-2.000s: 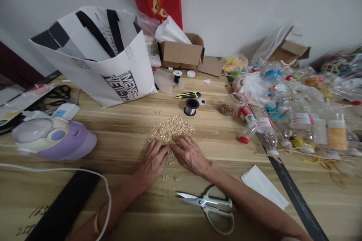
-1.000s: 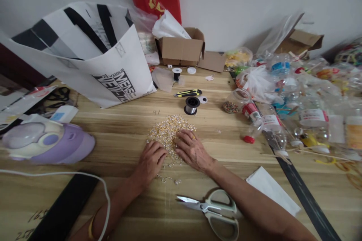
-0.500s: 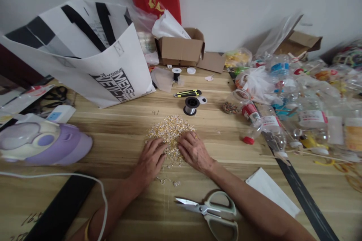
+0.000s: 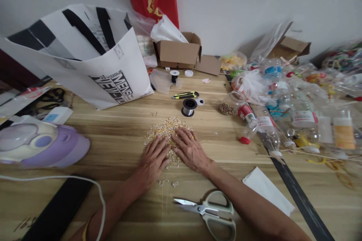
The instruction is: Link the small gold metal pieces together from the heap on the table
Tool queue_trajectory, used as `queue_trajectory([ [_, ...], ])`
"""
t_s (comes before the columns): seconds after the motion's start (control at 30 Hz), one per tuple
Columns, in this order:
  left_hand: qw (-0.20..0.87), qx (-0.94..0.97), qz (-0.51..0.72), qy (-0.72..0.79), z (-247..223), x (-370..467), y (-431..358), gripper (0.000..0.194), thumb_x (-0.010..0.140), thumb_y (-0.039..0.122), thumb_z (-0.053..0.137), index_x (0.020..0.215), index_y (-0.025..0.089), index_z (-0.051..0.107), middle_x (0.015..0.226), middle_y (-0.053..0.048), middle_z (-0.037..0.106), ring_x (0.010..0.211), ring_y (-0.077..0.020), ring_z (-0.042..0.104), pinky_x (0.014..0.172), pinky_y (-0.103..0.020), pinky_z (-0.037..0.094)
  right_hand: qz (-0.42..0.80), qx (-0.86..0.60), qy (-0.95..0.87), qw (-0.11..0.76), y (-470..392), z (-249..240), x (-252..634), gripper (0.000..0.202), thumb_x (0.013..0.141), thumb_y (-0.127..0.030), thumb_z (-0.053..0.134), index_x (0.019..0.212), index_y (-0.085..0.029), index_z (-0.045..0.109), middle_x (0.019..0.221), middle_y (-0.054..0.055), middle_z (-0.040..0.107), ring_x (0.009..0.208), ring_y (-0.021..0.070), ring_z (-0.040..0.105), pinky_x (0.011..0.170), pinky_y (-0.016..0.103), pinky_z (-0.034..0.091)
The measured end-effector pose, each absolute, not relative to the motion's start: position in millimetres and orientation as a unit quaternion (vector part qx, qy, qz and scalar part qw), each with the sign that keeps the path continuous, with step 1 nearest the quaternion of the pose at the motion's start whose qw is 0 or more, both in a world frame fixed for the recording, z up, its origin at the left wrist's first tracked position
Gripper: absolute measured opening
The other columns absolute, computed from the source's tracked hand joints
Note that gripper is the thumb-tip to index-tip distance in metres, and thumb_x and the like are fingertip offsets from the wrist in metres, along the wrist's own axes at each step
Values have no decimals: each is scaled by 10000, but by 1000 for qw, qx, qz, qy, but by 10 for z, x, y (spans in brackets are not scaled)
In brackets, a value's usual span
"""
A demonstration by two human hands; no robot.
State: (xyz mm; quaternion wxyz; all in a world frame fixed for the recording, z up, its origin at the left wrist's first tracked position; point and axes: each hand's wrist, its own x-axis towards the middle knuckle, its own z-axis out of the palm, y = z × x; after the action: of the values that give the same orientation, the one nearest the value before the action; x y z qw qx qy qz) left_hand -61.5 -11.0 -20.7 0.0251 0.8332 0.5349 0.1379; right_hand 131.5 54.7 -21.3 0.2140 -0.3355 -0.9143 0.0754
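Observation:
A heap of small gold and silver metal pieces [image 4: 166, 126], too fine to name singly, lies on the wooden table [image 4: 121, 120]. My left hand [image 4: 154, 158] rests on its near left side with fingers stretched out. Over the near right side, my right hand [image 4: 191, 150] lies flat, fingers spread, a ring on one of them. Part of the heap is hidden under both hands. Just below them is a short chain with clear beads [image 4: 169, 183]. Scissors [image 4: 203, 209] with pale handles lie partly spread near my right forearm.
Beyond the heap are a wire spool [image 4: 189, 107] and a yellow-black utility knife [image 4: 185, 95]. A white shopping bag [image 4: 85, 71] and a purple appliance [image 4: 65, 143] stand left. Plastic bottles [image 4: 302, 116] crowd the right, with folded white paper [image 4: 267, 190] nearer.
My fingers have gone from curled at the heap's sides to stretched out over it. The right hand reaches slightly farther onto the heap. The camera view has shifted a little.

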Motion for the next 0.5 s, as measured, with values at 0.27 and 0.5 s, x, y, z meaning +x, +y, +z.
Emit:
queue_trajectory([
  [0.27, 15, 835, 131, 535, -247, -626, -110, 389, 892, 301, 457, 1262, 203, 521, 1432, -82, 404, 1329, -276, 315, 1061, -479, 307, 88, -374, -886, 259, 552, -183, 1339, 218, 921, -278, 425, 998, -146, 579, 1025, 116, 580, 1048, 243, 468, 966, 462, 312],
  [0.5, 12, 838, 150, 525, -266, -635, -104, 387, 892, 301, 449, 1257, 193, 523, 1429, -94, 407, 1324, -278, 322, 1062, -482, 303, 150, -413, -834, 333, 585, -219, 1378, 118, 889, -180, 414, 865, -166, 529, 859, 71, 569, 843, 203, 489, 802, 369, 381],
])
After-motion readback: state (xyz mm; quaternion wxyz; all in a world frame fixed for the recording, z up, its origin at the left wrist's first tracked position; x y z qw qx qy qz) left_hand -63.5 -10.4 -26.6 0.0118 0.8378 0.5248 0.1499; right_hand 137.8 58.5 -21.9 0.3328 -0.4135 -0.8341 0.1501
